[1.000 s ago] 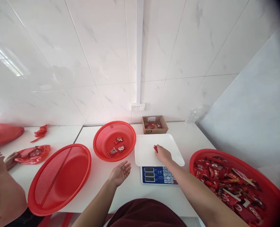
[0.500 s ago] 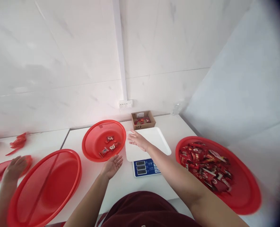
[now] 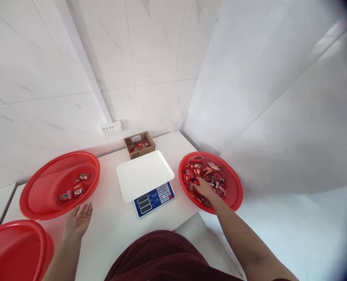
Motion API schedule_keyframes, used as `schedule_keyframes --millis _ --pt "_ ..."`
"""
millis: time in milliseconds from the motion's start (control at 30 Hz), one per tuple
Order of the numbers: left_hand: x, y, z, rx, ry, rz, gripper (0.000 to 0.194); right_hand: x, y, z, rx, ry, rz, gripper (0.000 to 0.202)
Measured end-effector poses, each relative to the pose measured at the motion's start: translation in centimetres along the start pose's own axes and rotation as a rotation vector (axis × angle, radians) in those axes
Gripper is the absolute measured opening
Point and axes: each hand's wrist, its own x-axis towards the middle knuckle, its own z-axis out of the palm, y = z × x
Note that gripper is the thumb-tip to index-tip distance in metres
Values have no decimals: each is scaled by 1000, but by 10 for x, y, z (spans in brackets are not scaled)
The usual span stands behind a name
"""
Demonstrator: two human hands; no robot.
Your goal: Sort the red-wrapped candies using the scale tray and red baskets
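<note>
My right hand [image 3: 203, 187] reaches into the right-hand red basket [image 3: 238, 191], its fingers closed on a red packet [image 3: 195, 181] among many wrapped red packets. Palm up and holding nothing, my left hand [image 3: 79, 221] is just below the back left red basket [image 3: 29, 195], in which a few small packets [image 3: 78, 190] lie. Between the two baskets stands a scale with a white tray [image 3: 144, 175] and a blue keypad panel [image 3: 154, 199].
A small cardboard box [image 3: 144, 151] with red items is behind the scale. Another red basket [image 3: 41, 242] is at the lower left. A clear bottle [image 3: 176, 125] stands near the corner, and a socket strip [image 3: 111, 127] is on the wall.
The view has turned right. My right hand has moved from above the scale tray into the right basket and closed on a packet. My left hand stays open near the back left basket.
</note>
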Motion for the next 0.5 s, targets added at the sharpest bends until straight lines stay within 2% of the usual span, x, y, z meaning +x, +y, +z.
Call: schedule_keyframes --millis 100,200,300,500 --pt "-6 -17 -5 341 -69 197 18 -3 20 16 -48 -81 103 61" --pt "-10 -30 -12 731 -138 430 35 -4 15 33 -77 -115 140 58" --pt "-13 -37 -16 940 -193 457 45 -1 8 41 -43 -119 81 45" --pt "-30 -58 -9 947 -304 409 47 0 12 37 64 -106 7 22"
